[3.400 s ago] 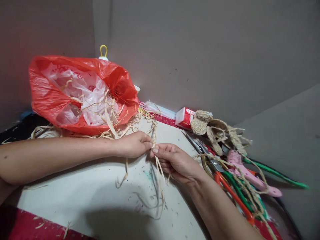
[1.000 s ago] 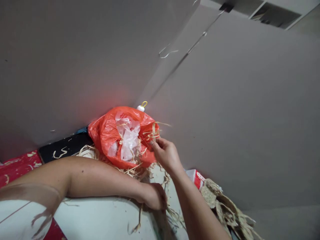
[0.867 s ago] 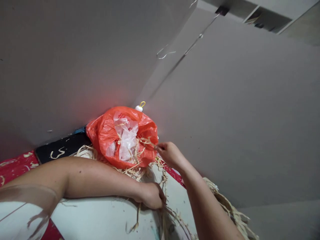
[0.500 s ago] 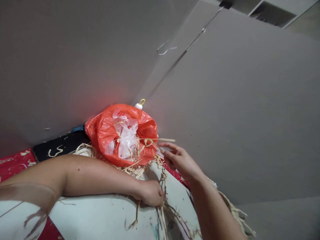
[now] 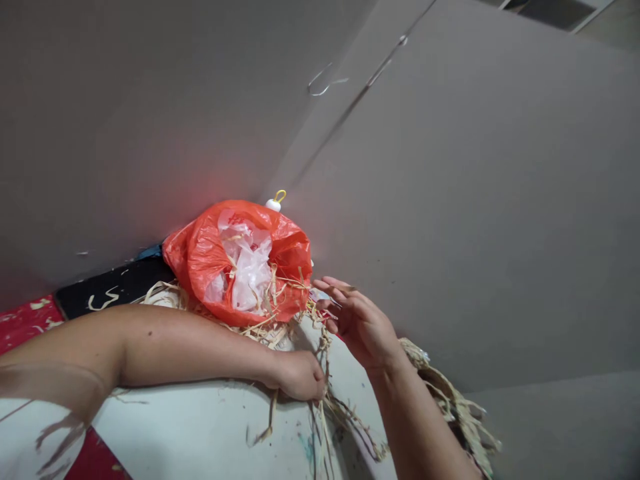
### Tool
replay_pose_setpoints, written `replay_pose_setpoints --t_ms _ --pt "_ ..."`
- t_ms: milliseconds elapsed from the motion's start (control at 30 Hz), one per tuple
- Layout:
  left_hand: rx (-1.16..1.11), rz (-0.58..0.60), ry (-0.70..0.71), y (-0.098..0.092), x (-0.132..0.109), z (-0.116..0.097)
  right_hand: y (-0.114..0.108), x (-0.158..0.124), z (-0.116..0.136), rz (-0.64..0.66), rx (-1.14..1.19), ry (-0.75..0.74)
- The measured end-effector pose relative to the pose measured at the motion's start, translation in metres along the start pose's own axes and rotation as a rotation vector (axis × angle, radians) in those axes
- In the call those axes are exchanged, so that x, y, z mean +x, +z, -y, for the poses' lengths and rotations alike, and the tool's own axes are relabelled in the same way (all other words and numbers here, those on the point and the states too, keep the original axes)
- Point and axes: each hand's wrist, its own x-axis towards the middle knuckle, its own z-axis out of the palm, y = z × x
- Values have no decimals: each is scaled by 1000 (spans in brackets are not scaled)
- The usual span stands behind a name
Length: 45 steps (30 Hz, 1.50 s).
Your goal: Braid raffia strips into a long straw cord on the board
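My left hand (image 5: 303, 375) is closed around a bundle of thin straw-coloured fibre strands (image 5: 324, 427), which hang down over the white surface. To its right, my right hand (image 5: 357, 323) is raised with fingers stretched and spread, just beside the rim of a red plastic bag (image 5: 203, 257). Whether a thin strand touches its fingertips is hard to make out. Crumpled white plastic (image 5: 253, 270) and several pale fibre strips (image 5: 277, 290) lie inside the bag's mouth. Loose strands spill out below the bag, between it and my left forearm.
Below is a white tabletop (image 5: 175, 420) with paint stains. Grey walls meet behind the bag. A white object with a yellow loop (image 5: 274, 203) stands at the corner. A black flat item (image 5: 110, 288) lies left, and a bundle of pale braided fibre (image 5: 460, 417) at the right.
My right hand's fingers have spread wider. A pale strip that stuck out past the bag's rim above them no longer shows there. My left hand keeps its hold; the view has shifted slightly.
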Motion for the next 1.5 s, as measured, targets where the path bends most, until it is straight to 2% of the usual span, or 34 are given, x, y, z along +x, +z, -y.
replay_pose_setpoints --t_ms 167,300,400,467,533,633,700,800,900,1000,1067,1133,1300,1400,1500 --pt "21 -9 1 -1 -1 -1 2 4 11 -79 -3 -170" --pt "-1 7 -1 0 -1 -1 0 13 20 -76 -148 -184" --pt "-19 18 7 0 0 1 -5 19 24 -209 -128 -352" --pt "-21 19 14 0 0 2 -8 23 24 -294 -218 -470" --pt "-19 11 18 0 0 2 -9 25 23 -344 -306 -509" --pt "-17 1 16 0 -1 1 -11 18 17 -325 -192 -393" --pt "-18 -1 11 -1 -2 0 -18 1 10 -263 -136 -280" --pt "-26 2 16 -2 0 1 -40 -44 -4 -173 -196 -91" --pt "-39 34 26 -2 3 3 -65 -94 -24 -67 -354 145" --pt "-49 78 30 -2 5 4 -74 -129 -47 57 -445 313" --pt "-43 92 31 -3 6 4 -70 -140 -62 83 -502 290" --pt "-31 96 35 -3 7 2 -61 -141 -73 52 -554 211" --pt "-10 104 63 -4 9 1 -42 -127 -90 -149 -535 116" --pt "-5 97 70 -4 11 2 -42 -119 -95 -220 -483 116" --pt "-24 111 62 -4 12 3 -49 -119 -98 -333 -533 23"
